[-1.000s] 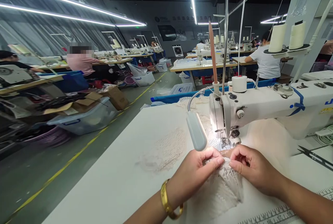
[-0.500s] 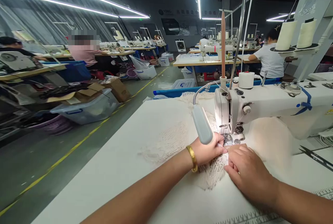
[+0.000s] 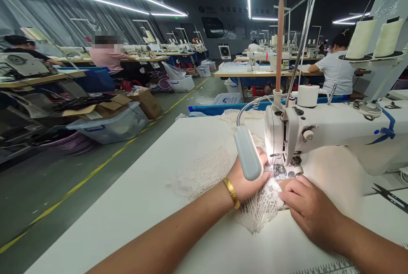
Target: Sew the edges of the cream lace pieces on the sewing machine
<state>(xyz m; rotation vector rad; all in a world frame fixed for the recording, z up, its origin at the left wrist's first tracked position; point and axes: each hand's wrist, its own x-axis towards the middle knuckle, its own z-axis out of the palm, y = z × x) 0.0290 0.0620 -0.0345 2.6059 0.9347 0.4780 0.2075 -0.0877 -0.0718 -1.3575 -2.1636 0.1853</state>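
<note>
White lace fabric [image 3: 259, 210] lies under the presser foot [image 3: 279, 171] of a white sewing machine [image 3: 331, 127]. My left hand [image 3: 244, 182], a gold bracelet on its wrist, rests on the lace left of the foot. Its thumb and fingers are stretched and apart; a grey lamp head [image 3: 248, 157] hides part of them. Just right of and in front of the foot, my right hand [image 3: 310, 208] has its fingers curled, thumb and forefinger pinching the lace's edge. A small tan piece [image 3: 282, 184] shows between the hands.
Black scissors [image 3: 390, 196] lie at the right, and a ruler scale [image 3: 338, 266] runs along the near edge. Thread cones [image 3: 360, 39] stand above the machine. Other people sit at machines beyond. Bins and a cardboard box [image 3: 148, 104] stand along the left aisle.
My right hand has shifted slightly right, its fingers now pinching at the lace edge. My left hand has drawn slightly left, away from the foot. More lace shows between them.
</note>
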